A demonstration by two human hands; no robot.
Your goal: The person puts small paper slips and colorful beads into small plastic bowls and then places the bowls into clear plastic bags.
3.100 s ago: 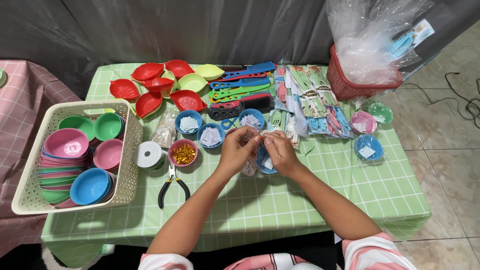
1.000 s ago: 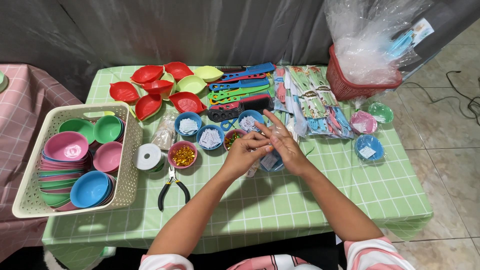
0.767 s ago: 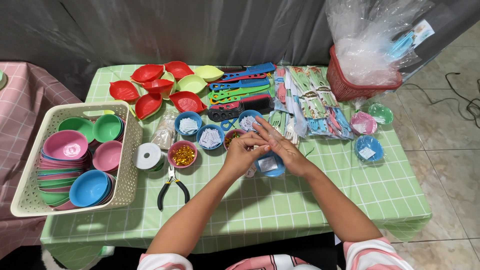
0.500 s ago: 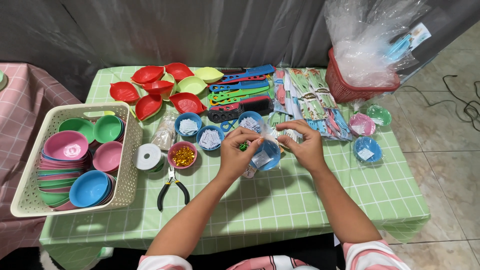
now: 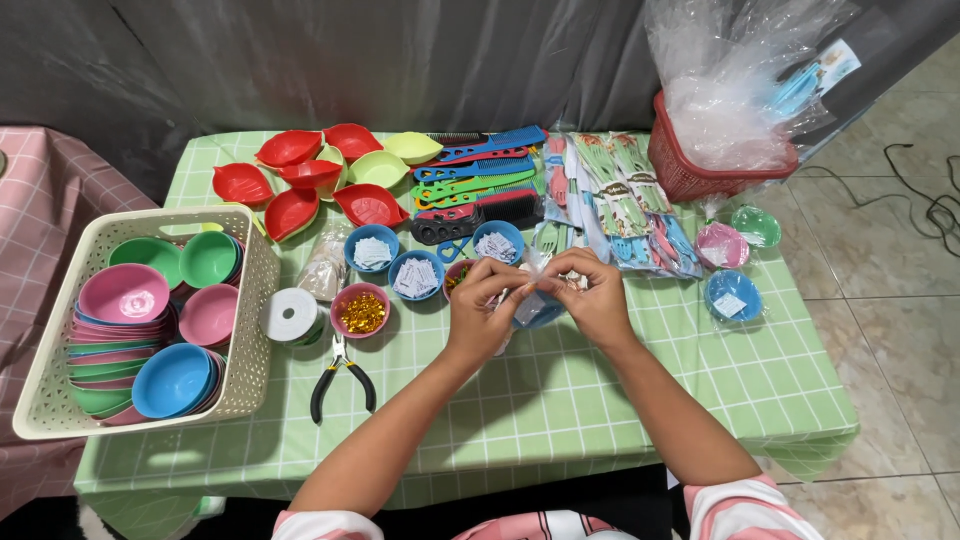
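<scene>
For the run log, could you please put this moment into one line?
left hand and right hand: together pinching small clear bag | blue bowl: beneath the hands | pliers: lying untouched on green checked table

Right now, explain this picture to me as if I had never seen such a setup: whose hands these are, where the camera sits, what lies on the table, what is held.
There is no machine here. One camera, worn on the person's head, looks down at their own two bare hands. The left hand and right hand meet at the middle of the green checked table, pinching a small clear plastic bag with a blue bowl under it. On the left stands a cream basket stacked with coloured bowls. Beside it lie a white tape roll, a bowl of gold pieces and black pliers. Behind them are red leaf-shaped dishes, coloured combs and packed cutlery. A red basket holds clear bags.
</scene>
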